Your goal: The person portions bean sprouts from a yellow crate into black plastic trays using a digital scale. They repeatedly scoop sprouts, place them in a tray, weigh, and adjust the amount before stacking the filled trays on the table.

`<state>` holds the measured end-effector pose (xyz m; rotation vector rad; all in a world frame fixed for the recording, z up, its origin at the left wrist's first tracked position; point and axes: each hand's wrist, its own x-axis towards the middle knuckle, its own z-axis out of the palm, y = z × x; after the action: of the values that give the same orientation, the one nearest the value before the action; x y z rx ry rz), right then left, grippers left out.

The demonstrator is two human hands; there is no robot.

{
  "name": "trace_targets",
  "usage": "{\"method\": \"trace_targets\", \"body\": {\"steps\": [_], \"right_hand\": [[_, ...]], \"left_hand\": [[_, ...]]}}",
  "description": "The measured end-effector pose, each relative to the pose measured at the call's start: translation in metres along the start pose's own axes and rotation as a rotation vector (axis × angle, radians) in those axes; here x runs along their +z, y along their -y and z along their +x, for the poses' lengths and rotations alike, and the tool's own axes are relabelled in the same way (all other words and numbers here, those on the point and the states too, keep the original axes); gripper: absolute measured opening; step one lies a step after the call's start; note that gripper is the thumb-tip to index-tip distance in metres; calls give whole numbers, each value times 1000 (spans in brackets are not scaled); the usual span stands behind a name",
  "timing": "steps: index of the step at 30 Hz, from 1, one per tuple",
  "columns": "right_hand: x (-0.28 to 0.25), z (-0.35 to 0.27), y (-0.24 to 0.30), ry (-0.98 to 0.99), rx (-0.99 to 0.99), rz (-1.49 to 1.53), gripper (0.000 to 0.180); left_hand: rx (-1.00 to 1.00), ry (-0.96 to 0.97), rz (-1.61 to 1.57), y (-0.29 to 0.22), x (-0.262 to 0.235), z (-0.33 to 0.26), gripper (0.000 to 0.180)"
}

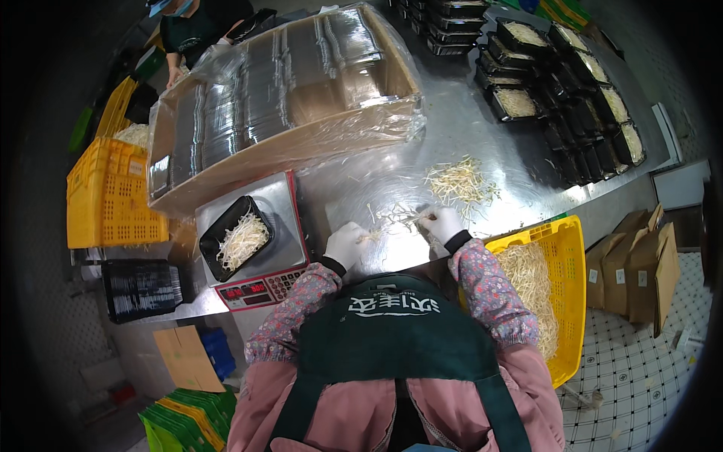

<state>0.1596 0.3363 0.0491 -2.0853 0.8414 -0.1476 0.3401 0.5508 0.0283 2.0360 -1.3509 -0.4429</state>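
White gloves cover both my hands over the metal table. My left hand [346, 243] is closed, with a few thin bean sprouts at its fingertips. My right hand [443, 223] pinches more bean sprouts. Between the hands lie loose bean sprouts [398, 217], and a larger heap of bean sprouts [459, 184] sits just beyond my right hand. Left of my left hand, a black tray [209, 245] holding bean sprouts [242, 241] rests on a scale [286, 197] with a red edge and a lit display.
A box of stacked clear lids [282, 132] stands at the far left. Filled black trays [517, 103] are stacked far right. By my right arm is a yellow crate [570, 301] of sprouts; empty black trays [141, 290] lie left. Another person [192, 34] stands across the table.
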Motion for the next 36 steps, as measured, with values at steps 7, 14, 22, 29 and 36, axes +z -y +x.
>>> {"method": "trace_targets", "body": {"steps": [7,14,22,29,36], "right_hand": [[10,3,15,90,-109,-81,30],[-9,-11,0,40,-55,-361,92],[49,-6,15,95,-224,-470,59],[38,8,-8,43,-20,27,16],[-3,22,22,201,195,496,16]], "left_hand": [[27,70,-93,-32,16,12,27],[-176,171,-30,-20,-7,4,43],[-259,120,87,-17,-2,2,49],[-254,144,-61,13,23,-1,27],[-100,64,-320,-17,24,-3,18]]}}
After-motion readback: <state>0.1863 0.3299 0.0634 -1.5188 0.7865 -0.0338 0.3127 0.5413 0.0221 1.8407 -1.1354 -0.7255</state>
